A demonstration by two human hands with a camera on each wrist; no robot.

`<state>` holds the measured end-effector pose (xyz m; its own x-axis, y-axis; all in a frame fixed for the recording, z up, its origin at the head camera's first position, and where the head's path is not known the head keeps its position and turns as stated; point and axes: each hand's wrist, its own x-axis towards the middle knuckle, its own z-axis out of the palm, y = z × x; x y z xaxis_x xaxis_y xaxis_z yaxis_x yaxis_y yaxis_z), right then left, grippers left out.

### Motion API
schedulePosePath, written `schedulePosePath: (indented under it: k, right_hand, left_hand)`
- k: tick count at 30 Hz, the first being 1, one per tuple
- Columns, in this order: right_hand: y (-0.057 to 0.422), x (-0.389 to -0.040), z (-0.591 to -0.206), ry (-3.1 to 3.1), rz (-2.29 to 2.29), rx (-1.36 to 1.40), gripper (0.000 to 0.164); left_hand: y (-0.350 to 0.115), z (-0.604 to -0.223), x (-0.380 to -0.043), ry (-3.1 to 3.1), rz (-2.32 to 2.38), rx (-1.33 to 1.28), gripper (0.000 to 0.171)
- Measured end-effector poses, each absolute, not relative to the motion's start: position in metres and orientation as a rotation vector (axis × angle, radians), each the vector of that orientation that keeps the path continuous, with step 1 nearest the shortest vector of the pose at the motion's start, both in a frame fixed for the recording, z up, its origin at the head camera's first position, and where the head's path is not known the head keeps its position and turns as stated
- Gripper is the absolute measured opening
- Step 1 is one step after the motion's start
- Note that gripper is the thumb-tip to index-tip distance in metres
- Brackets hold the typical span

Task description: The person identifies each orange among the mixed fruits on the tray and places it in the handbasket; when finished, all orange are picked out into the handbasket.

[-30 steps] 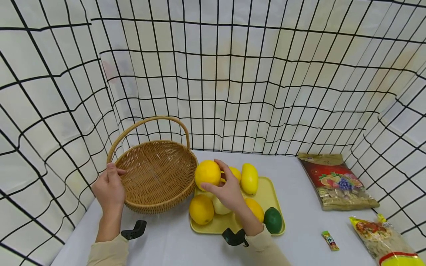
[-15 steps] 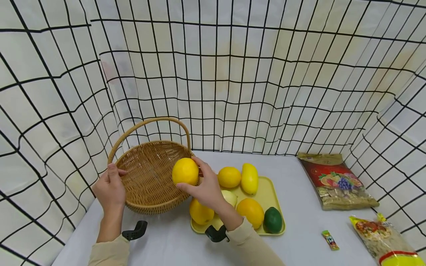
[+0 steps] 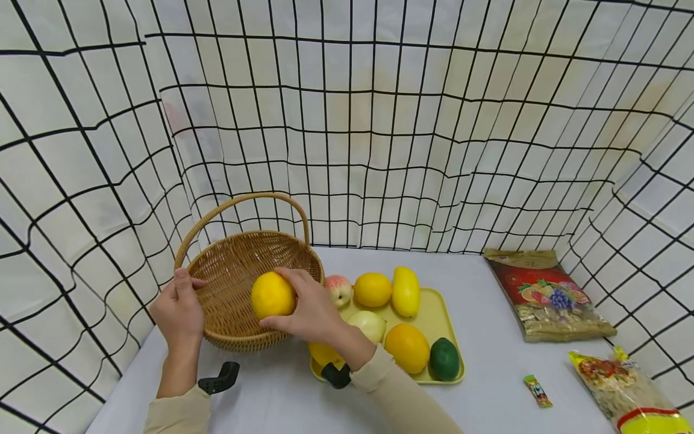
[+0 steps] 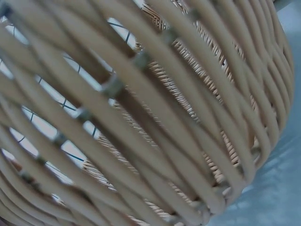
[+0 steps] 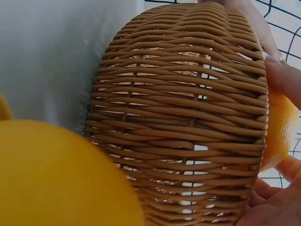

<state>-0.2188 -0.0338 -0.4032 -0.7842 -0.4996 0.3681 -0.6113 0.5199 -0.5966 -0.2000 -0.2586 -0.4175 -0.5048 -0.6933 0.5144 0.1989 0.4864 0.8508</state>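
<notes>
My left grip (image 3: 179, 307) pinches the basket (image 3: 228, 271)—my right grip (image 3: 309, 307), curved wide, holds a yellow-orange fruit (image 3: 270, 295). Red packet's (image 3: 550, 298) print—too small to read.

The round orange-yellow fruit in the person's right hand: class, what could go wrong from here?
The round orange-yellow fruit might slip, since the right hand merely pinches it. The brown woven wicker basket might shift if bumped; the left hand grips just one side. The right forearm, partly hiding another yellow fruit on the flat yellow tray, could nudge that fruit.
</notes>
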Motion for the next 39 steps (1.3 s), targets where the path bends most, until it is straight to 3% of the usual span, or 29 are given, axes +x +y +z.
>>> schedulePosePath:
  k: [8, 20, 39]
  right_hand:
    - [-0.042, -0.225, -0.394, -2.702, 1.110, 1.023, 0.087]
    - [-0.053, -0.243, -0.394, -2.870, 1.047, 1.417, 0.081]
    - [-0.069, -0.244, -0.400, -3.025, 0.877, 1.384, 0.073]
  left_hand:
    - [-0.259, -0.419, -0.201, -1.771, -1.159, 0.407, 0.061]
    - [-0.256, -0.420, -0.203, -1.736, -1.160, 0.385, 0.059]
    - [-0.253, -0.420, -0.202, -1.729, -1.153, 0.408, 0.062]
